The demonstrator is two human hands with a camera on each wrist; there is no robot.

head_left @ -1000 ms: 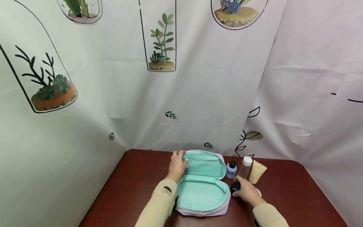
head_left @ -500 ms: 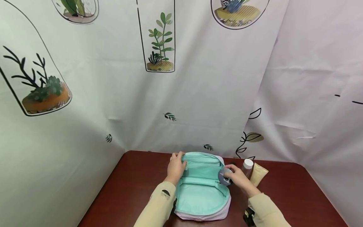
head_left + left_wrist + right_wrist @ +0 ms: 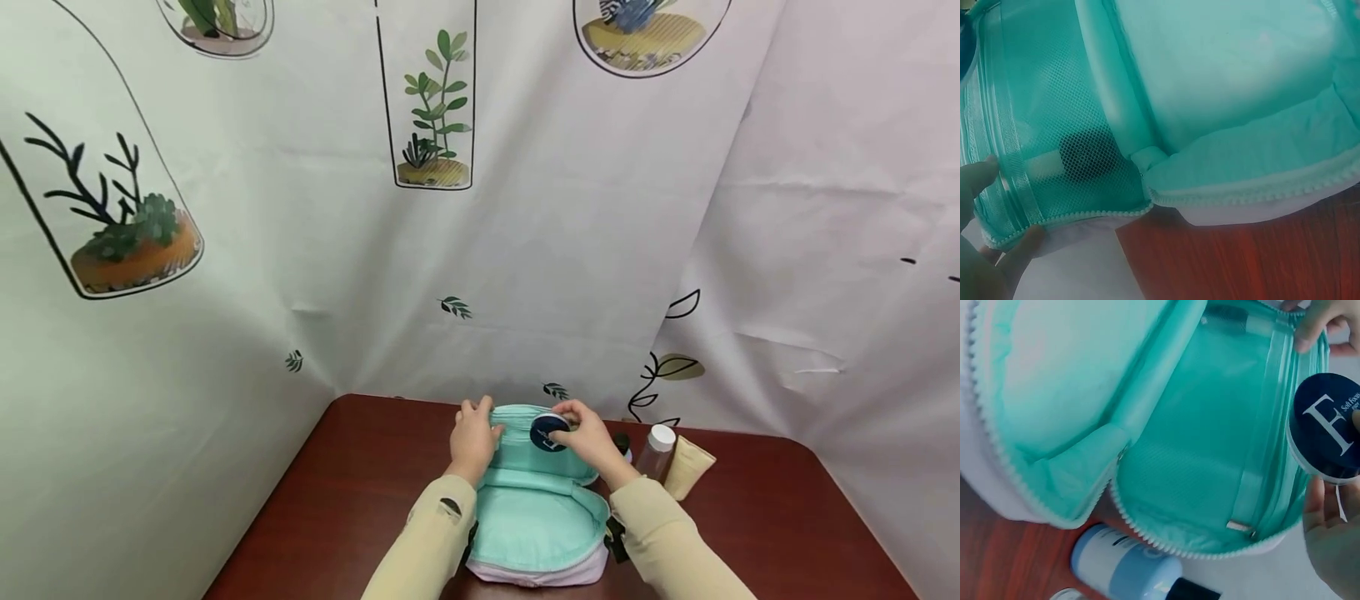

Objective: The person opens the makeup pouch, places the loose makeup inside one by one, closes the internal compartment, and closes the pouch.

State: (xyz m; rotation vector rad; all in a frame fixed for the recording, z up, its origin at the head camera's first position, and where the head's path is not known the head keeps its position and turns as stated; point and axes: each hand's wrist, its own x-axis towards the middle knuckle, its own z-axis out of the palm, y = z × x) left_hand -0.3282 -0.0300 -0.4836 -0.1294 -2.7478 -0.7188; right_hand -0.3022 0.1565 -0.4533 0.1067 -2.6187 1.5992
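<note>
An unzipped toiletry bag (image 3: 540, 525), mint green inside and pale lilac outside, lies with its lid folded back. My left hand (image 3: 472, 437) pinches the lid's far left edge, thumb on the inside. My right hand (image 3: 590, 437) holds a round powder jar (image 3: 1325, 422) with a dark blue top marked with a white "F". The jar is over the far part of the lid, near the zipped opening of its mesh pocket (image 3: 1041, 94). Behind the mesh, near my left hand, lies a small container with a dark cap (image 3: 1088, 155).
Right of the bag stands a blue bottle (image 3: 1122, 562) with a black cap, mostly hidden by my right arm in the head view. Beside it are a clear bottle (image 3: 656, 454) with a white cap and a cream tube (image 3: 688, 467). A patterned cloth hangs behind the reddish-brown table (image 3: 360, 483).
My right hand has picked up the powder jar from the table right of the bag and carried it left and away, over the lid. My left hand has kept its hold on the lid.
</note>
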